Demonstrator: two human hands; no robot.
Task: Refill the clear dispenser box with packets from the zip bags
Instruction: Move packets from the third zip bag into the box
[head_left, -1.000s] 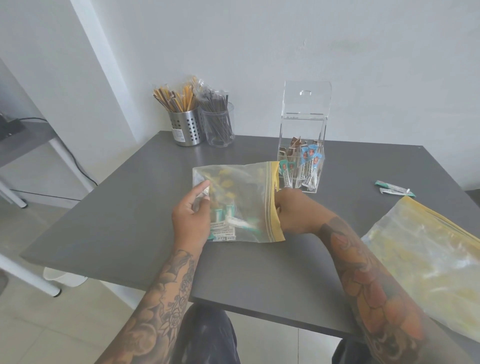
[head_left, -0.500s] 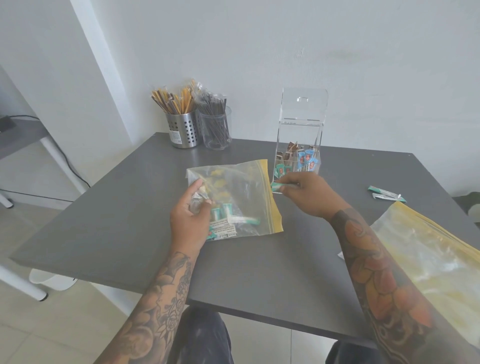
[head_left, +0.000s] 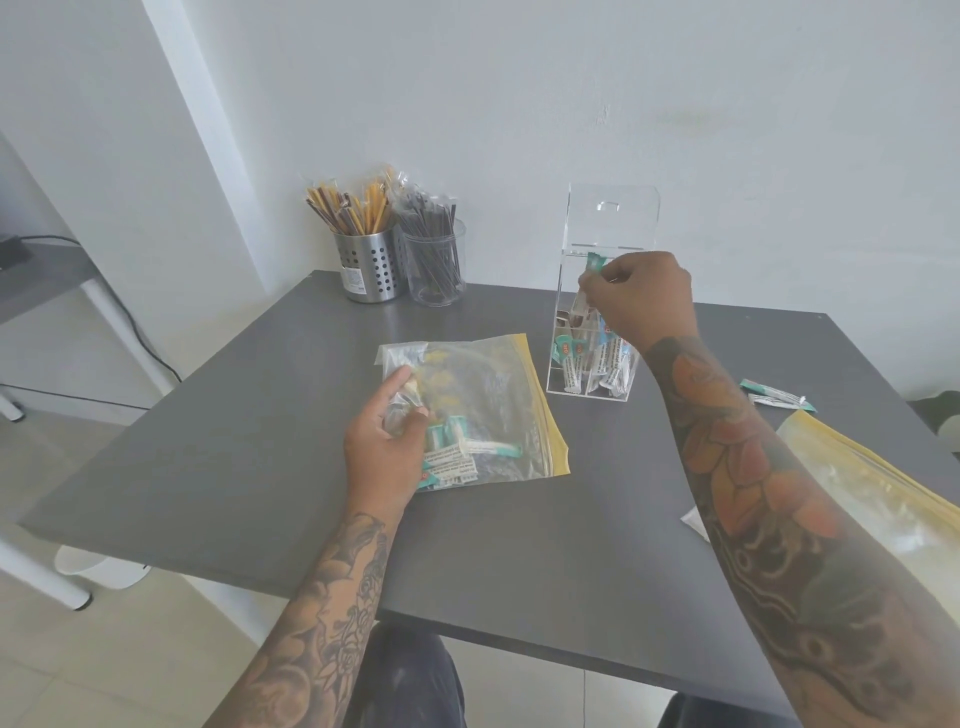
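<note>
my right hand (head_left: 641, 296) is up at the open top of the clear dispenser box (head_left: 597, 317), its fingers curled in a pinch on a slim teal-and-white packet (head_left: 591, 270) that hangs upright at the rim. the box is tall, hard, glassy acrylic with its flat lid tipped back against the white wall; thin dividers split it into compartments, and paper stick packets with teal, blue and brown ends stand loosely in the bottom. it stands on the matte dark grey tabletop (head_left: 260, 441), toward the far side, just beside the yellow-edged mouth of a zip bag (head_left: 483, 400). that bag lies flat, soft and crinkled, clear plastic with a yellow zip strip, a few teal-tipped packets showing through it. my left hand (head_left: 384, 447) rests on its near left corner, fingers curled round a fold of the film. a second, larger zip bag (head_left: 883, 514) slumps at the right edge, and two loose packets (head_left: 774, 396) lie beyond it. at the back, a perforated steel cup (head_left: 370, 270) holds tan wrapped sticks beside a clear cup (head_left: 435, 267) of dark ones.
</note>
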